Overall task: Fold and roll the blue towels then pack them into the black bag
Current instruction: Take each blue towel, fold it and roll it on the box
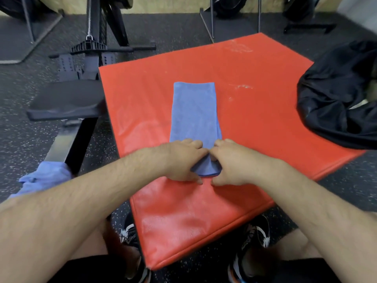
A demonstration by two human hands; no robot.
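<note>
A blue towel [194, 111] lies folded into a long narrow strip on the red mat [255, 111], running away from me. Its near end is curled into a small roll between my hands. My left hand [181, 160] grips the left side of that roll. The right side is held by my right hand [230, 162], fingers curled over it. The black bag [334, 111] slumps at the mat's right edge, crumpled, its opening not clearly visible. A second blue towel [43, 177] lies bunched on the floor at the left, beside the bench leg.
A black padded bench [65, 101] stands against the mat's left edge. Black gym machine frames [98, 37] and stands line the far floor. The dark speckled rubber floor [24, 139] surrounds the mat. My shoes [255, 235] sit at the mat's near corner.
</note>
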